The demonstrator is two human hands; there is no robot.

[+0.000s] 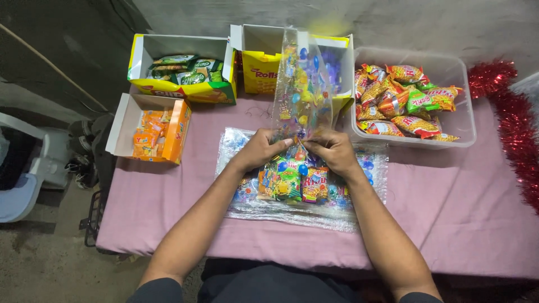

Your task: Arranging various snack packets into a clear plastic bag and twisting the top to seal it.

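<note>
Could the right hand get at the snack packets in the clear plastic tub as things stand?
Probably yes: the clear plastic tub is open-topped, just beyond the right hand, nothing between; but that hand is gripping the printed clear bag.

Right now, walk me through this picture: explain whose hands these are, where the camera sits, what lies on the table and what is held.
There is one picture, from a camera on the person's head looking down. The left hand and right hand pinch a clear printed plastic bag holding small snack packets. It rests on a stack of similar bags on the pink-covered table. Behind are a green-packet box, an orange-packet box, a yellow box and a clear tub of snacks.
</note>
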